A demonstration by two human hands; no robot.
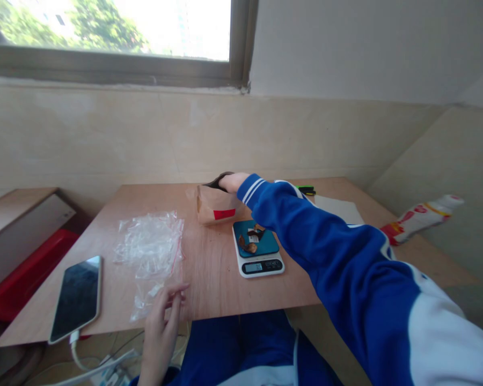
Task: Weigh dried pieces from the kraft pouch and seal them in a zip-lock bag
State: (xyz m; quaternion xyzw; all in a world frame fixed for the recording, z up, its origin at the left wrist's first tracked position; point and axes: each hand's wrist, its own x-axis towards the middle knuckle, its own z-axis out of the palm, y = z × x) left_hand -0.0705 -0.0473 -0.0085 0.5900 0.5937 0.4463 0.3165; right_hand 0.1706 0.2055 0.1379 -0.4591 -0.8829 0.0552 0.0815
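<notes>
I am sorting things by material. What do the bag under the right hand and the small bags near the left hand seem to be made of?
The bag under the right hand looks like matte brown paper: creased, opaque. The small bags near the left hand look like thin clear plastic: glossy, see-through, crinkled, with red strips along the edges.

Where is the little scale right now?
The scale sits mid-table in the head view, just in front of the brown paper bag, under the right arm's blue sleeve.
</notes>
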